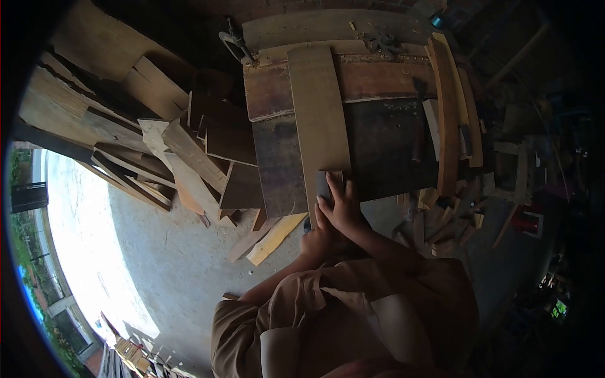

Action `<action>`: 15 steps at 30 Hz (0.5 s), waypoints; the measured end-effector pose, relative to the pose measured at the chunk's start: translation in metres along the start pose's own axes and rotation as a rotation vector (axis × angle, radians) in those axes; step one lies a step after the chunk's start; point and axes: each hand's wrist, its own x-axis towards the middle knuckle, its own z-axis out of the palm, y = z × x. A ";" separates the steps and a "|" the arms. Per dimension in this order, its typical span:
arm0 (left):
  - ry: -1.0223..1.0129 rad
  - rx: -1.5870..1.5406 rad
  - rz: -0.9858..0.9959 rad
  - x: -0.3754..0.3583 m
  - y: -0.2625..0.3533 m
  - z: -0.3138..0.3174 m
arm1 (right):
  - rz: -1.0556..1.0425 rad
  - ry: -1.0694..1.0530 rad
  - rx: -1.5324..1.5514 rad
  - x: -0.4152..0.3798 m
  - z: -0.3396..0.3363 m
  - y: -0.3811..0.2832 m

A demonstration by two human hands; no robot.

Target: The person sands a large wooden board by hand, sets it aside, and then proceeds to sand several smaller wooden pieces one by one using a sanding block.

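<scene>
A long pale board (319, 107) lies lengthwise across the workbench (391, 138), its near end pointing at my body. On its near part rests a small dark block (323, 184) with a flat top. My right hand (345, 209) is closed on this block, fingers reaching forward over it. Just behind and below, my left hand (319, 238) is closed at the near end of the board, one digit pointing up towards the block. A small dark bluish bit shows beside the left hand; I cannot tell what that hand grips.
A metal clamp (234, 43) stands at the bench's far left corner. Long curved wood strips (447, 120) lie on the right side. Planks (189, 148) are piled at the left, and offcuts (444, 223) cover the floor at right. Two loose slats (276, 239) lie left of my hands.
</scene>
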 end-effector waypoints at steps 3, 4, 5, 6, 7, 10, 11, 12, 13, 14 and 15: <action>-0.193 -0.063 -0.005 -0.003 0.000 -0.003 | 0.023 0.052 -0.036 -0.006 -0.003 -0.004; -0.192 -0.057 -0.001 0.004 -0.001 -0.011 | 0.025 0.059 -0.034 0.003 -0.001 -0.004; -0.167 0.012 0.010 0.023 -0.002 -0.020 | 0.002 0.071 -0.008 0.023 0.003 0.000; -0.142 0.077 0.020 0.045 0.000 -0.036 | -0.023 0.080 0.015 0.049 0.006 0.004; -0.148 0.105 -0.006 0.072 0.004 -0.056 | 0.021 0.043 0.019 0.080 0.008 0.003; -0.171 0.132 -0.070 0.172 0.007 -0.125 | 0.022 0.087 0.037 0.200 0.022 0.010; -0.144 0.175 -0.058 0.211 -0.001 -0.139 | 0.026 0.100 0.002 0.243 0.029 0.013; -0.116 0.220 -0.043 0.246 -0.006 -0.152 | 0.030 0.117 -0.032 0.282 0.035 0.016; -0.026 0.210 -0.027 0.276 -0.010 -0.163 | 0.025 0.127 -0.036 0.316 0.037 0.017; 0.061 0.207 -0.009 0.294 -0.012 -0.168 | 0.024 0.138 -0.036 0.335 0.039 0.016; 0.065 0.223 -0.009 0.296 -0.011 -0.169 | 0.025 0.148 -0.022 0.339 0.043 0.019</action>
